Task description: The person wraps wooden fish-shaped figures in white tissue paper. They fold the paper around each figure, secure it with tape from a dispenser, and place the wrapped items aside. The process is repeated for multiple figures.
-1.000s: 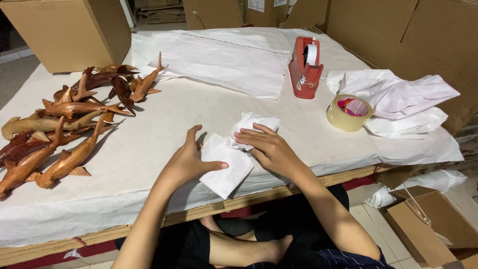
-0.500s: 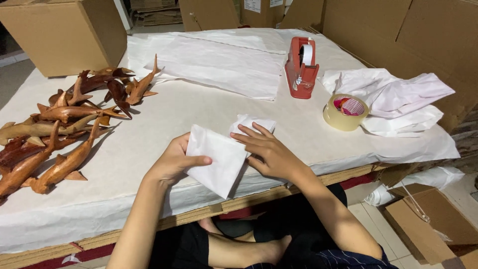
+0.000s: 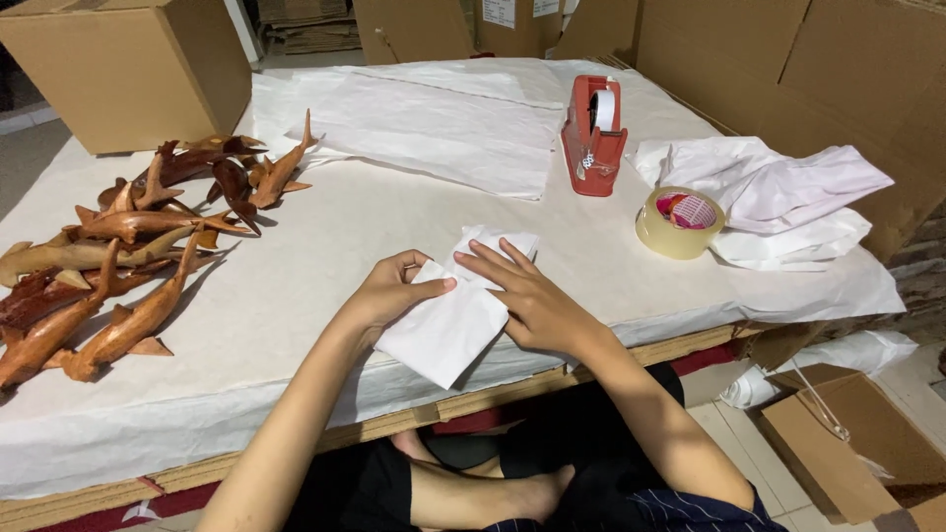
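Note:
A white paper-wrapped bundle (image 3: 448,330) lies near the front edge of the paper-covered table (image 3: 296,296). My left hand (image 3: 394,291) grips its left side, fingers curled over the folded paper. My right hand (image 3: 527,296) lies flat on its right side, fingers spread and pressing the paper down. What is inside the wrap is hidden.
A pile of carved wooden sharks (image 3: 118,246) lies at the left. White wrapping sheets (image 3: 443,123) are spread at the back, beside a red tape dispenser (image 3: 593,138). A tape roll (image 3: 680,222) and crumpled white paper (image 3: 778,197) sit at the right. Cardboard boxes (image 3: 138,69) surround the table.
My left hand lifted the paper's left flap and has folded it over the bundle, now gripping it. My right hand stayed pressing on the right side.

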